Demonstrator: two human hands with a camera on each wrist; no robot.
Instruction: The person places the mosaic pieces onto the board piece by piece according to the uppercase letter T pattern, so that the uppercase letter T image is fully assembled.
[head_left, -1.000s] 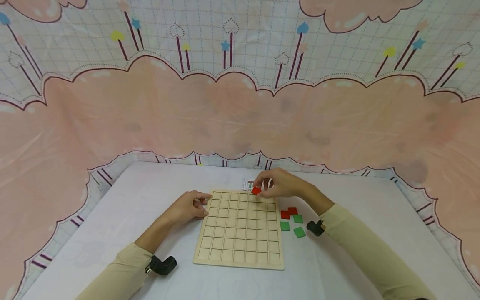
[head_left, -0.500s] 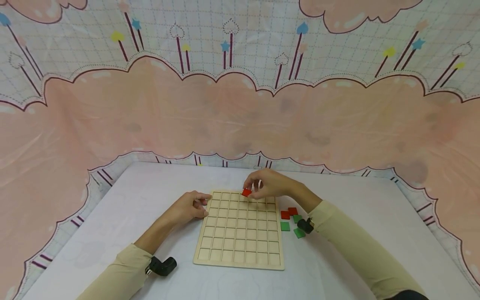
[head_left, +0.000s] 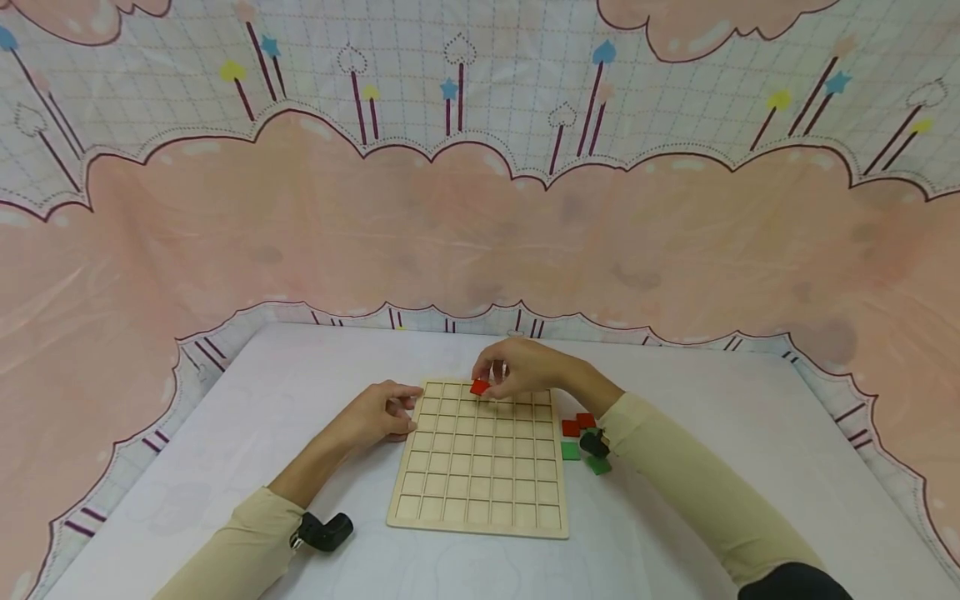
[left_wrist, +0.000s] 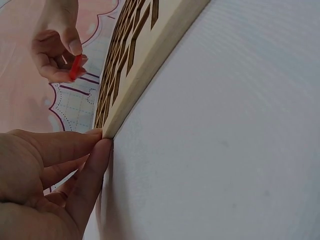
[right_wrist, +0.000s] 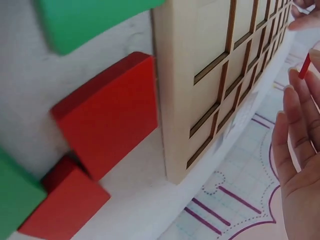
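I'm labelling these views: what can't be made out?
Head view: most of one green tile, behind the right wrist camera; part of the held red tile, covered by the right hand.
Right wrist view: the upper green tile, cut by the top edge; most of the left hand, by the right edge.
Left wrist view: part of the grid board, beyond the top edge.

Bare left hand (head_left: 378, 412); bare right hand (head_left: 517, 368). Behind left hand, long pale-khaki sleeve (head_left: 232, 542), plain, lightly creased, no higher than wrist. On inner side of that wrist, black elbow-shaped device (head_left: 330, 532) with rounded outer end, small silvery metal piece (head_left: 296, 540) beside cuff. Behind right hand, matching khaki sleeve (head_left: 697, 483), softly folded; dark rounded device (head_left: 595, 443) at wrist. Farther back from right hand, smooth black rounded piece (head_left: 795, 583) against sleeve, partly out of view.
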